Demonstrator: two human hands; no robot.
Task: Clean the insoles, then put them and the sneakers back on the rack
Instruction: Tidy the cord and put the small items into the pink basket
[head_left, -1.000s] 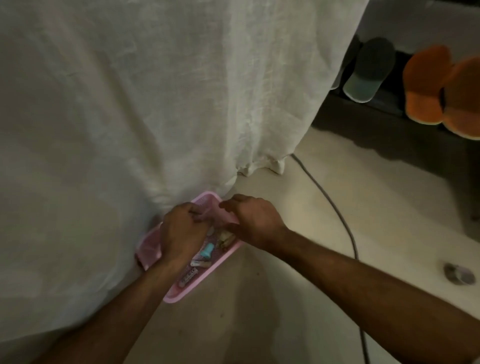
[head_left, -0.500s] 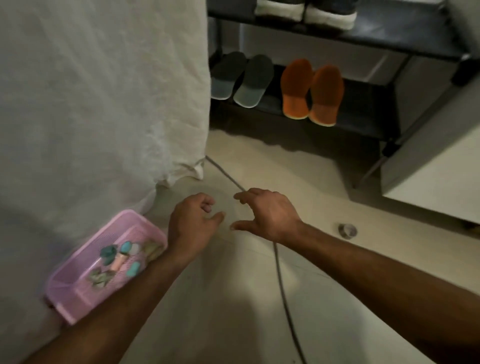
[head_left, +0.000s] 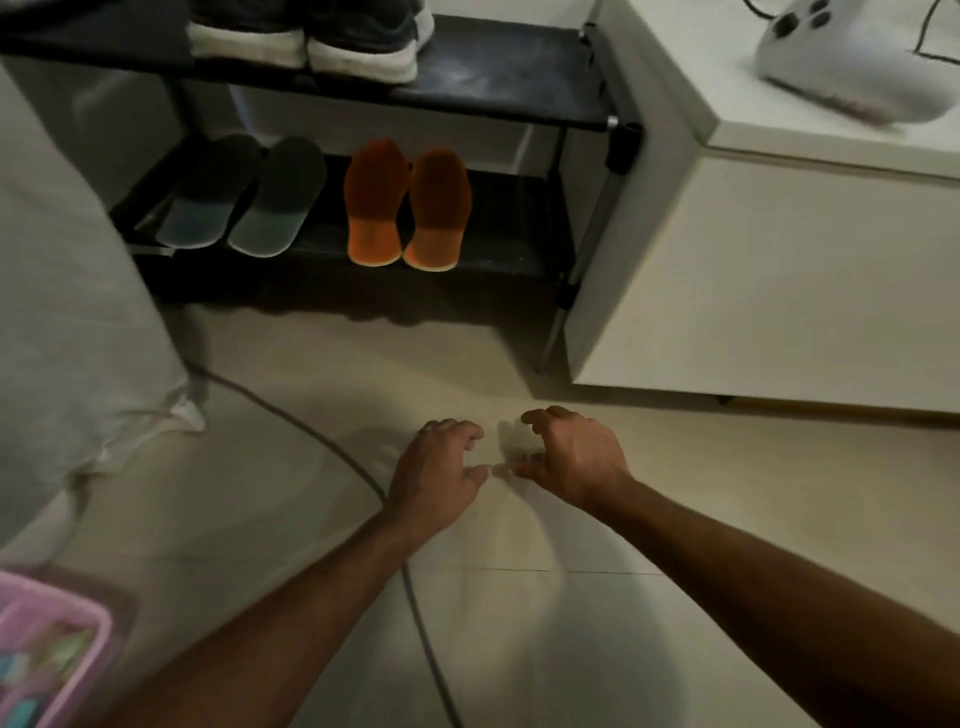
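Head view — both hands (head_left: 506, 467) empty over floor (head_left: 675, 467) before rack (head_left: 498, 78).

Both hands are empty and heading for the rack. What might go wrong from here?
The grey cable runs across the floor under the left forearm; it may snag. The two orange insoles lie close beside the two grey insoles on the black rack's lower shelf, so a hasty grip by either the left hand or the right hand could knock the neighbours.

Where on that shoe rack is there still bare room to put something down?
On the lower shelf, the stretch right of the orange insoles up to the rack's post is bare. The upper shelf is free right of the sneakers. The lower shelf's left side is crowded: the grey insoles and the orange pair lie side by side.
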